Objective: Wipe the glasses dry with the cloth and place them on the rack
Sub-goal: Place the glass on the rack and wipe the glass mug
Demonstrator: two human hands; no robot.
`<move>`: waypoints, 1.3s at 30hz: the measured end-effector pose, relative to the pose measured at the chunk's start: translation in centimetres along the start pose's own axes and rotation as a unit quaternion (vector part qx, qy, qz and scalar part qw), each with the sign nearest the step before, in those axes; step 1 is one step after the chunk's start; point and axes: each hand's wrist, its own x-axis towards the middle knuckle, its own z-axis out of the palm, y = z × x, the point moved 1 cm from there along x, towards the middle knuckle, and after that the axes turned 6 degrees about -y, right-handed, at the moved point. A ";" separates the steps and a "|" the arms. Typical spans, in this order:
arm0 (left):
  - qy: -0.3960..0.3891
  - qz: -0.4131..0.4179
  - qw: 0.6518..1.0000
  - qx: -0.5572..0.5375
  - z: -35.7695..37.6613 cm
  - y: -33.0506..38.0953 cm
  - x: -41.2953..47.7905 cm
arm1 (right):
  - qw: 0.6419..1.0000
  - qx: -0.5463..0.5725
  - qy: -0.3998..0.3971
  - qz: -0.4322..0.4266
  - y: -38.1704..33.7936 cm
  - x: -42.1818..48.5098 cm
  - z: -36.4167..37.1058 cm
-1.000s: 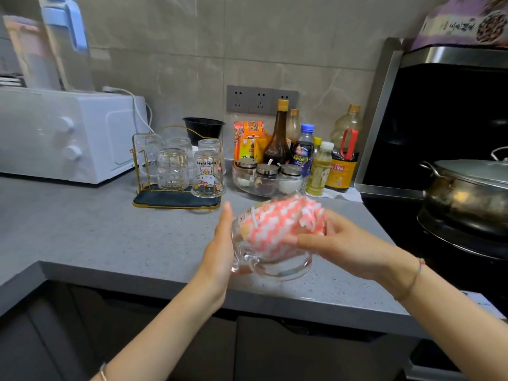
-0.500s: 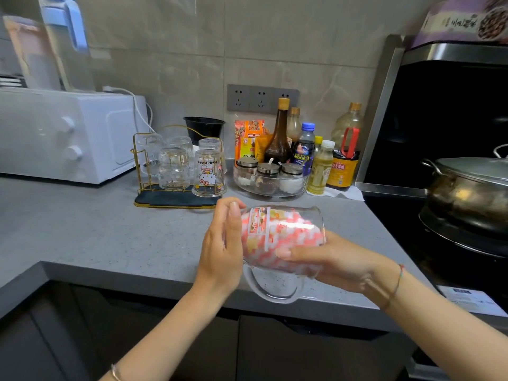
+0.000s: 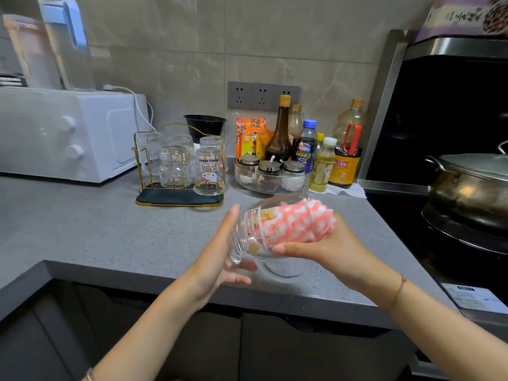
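Note:
A clear glass mug point(image 3: 253, 237) with a printed band lies on its side in the air above the counter's front edge, its handle hanging below. A pink-and-white cloth point(image 3: 299, 221) is stuffed into its mouth and bulges out on the right. My right hand point(image 3: 330, 248) grips the cloth, with its thumb lying along the mug's side. My left hand point(image 3: 217, 259) presses its palm against the mug's base, fingers straight up and thumb underneath. The gold wire rack point(image 3: 178, 198) stands behind on a dark mat and holds several upturned glasses point(image 3: 210, 171).
A white microwave point(image 3: 68, 133) fills the left of the grey counter point(image 3: 110, 237). Sauce bottles point(image 3: 280, 136) and a glass tray of spice jars point(image 3: 270, 174) stand right of the rack. A lidded pot point(image 3: 472, 182) sits on the stove at far right.
The mug has tilted, its mouth lifting up and to the right, and the cloth now sticks out of it. Both hands have shifted a little to the right.

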 end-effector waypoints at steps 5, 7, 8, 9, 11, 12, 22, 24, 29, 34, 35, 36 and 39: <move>0.118 0.000 0.993 0.030 0.6 0.0 0.9 | 0.999 -0.036 -0.024 0.019 0.1 -0.2 0.3; 0.155 0.052 0.983 0.079 0.9 0.1 1.1 | 0.998 -0.029 -0.048 0.039 0.1 -0.2 0.4; 0.162 0.082 0.978 0.102 1.1 0.1 1.0 | 0.997 -0.015 -0.056 0.050 0.0 -0.1 0.4; 0.160 0.111 0.974 0.117 1.2 0.2 0.9 | 0.996 0.007 -0.065 0.058 0.0 -0.1 0.4; 0.145 0.168 0.967 0.128 1.5 0.5 0.5 | 0.992 0.061 -0.091 0.064 -0.4 0.0 0.4; 0.139 0.194 0.961 0.138 1.4 0.4 0.4 | 0.988 0.091 -0.108 0.064 -0.8 0.0 0.3; 0.097 0.237 0.951 0.173 1.7 1.7 -0.7 | 0.983 0.147 -0.095 0.065 -1.6 0.1 -0.6; 0.094 0.206 0.962 0.155 1.8 2.0 -0.8 | 0.986 0.135 -0.075 0.056 -1.4 0.2 -0.7; 0.071 0.082 0.992 0.069 1.1 2.0 0.2 | 0.998 0.052 -0.028 0.023 -1.4 0.1 -0.3; 0.125 0.074 0.987 0.064 0.7 1.1 1.1 | 0.999 0.042 0.014 -0.003 -1.7 0.0 -0.2; 0.151 0.089 0.982 0.077 0.8 0.9 1.0 | 0.999 0.036 0.007 0.001 -1.7 0.0 -0.1; 0.174 0.100 0.976 0.085 0.9 0.8 0.8 | 1.000 0.030 -0.004 0.007 -1.7 0.0 0.0; 0.182 0.151 0.962 0.134 1.1 0.8 0.2 | 0.997 0.055 -0.040 0.041 -1.5 0.0 0.1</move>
